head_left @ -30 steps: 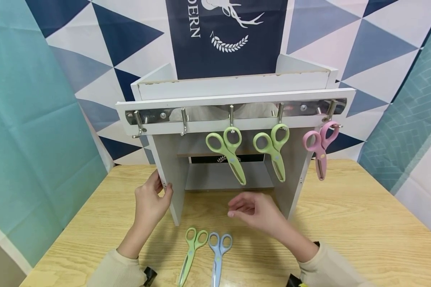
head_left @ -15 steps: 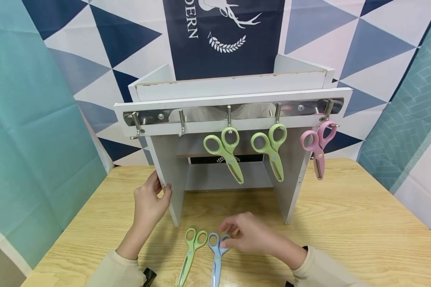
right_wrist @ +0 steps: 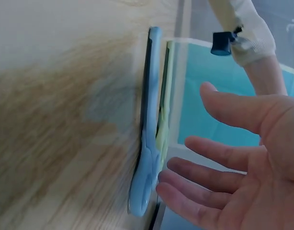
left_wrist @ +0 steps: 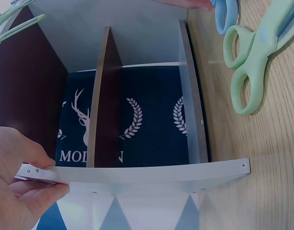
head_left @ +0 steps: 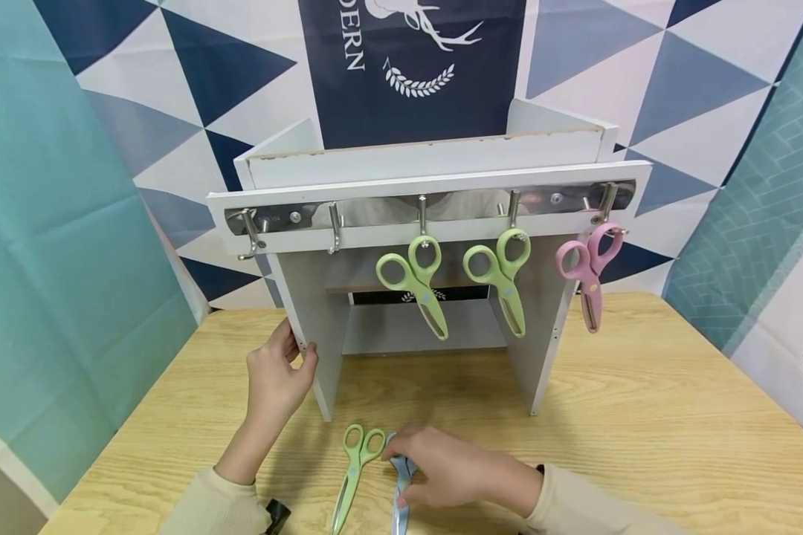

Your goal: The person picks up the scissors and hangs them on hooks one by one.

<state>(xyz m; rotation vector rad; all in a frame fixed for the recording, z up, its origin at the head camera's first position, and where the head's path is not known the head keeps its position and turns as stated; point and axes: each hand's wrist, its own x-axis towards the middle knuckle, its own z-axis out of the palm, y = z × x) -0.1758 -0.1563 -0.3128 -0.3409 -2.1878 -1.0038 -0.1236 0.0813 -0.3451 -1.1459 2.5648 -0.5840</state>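
My left hand (head_left: 274,379) holds the front edge of the left side panel of a white shelf unit (head_left: 311,319), thumb on one face and fingers on the other. Over the blue scissors (right_wrist: 152,96) hovers my right hand (head_left: 448,468), its fingers spread and apart from the handles in the right wrist view; in the head view it partly hides them. Left of these, green scissors (head_left: 353,469) lie flat on the table. From the unit's hook rail (head_left: 381,212) hang green scissors (head_left: 424,288), a second green pair (head_left: 506,286) and pink scissors (head_left: 590,279).
Two bare metal hooks, a far-left hook (head_left: 249,230) and its neighbour hook (head_left: 335,227), sit on the rail. Wooden table (head_left: 642,416) lies under everything. Behind stands a patterned cloth (head_left: 140,134); a white object with a round grille (head_left: 783,357) is at the right.
My right hand has come down and toward me, from in front of the unit to over the blue scissors. The left hand keeps its hold on the panel.
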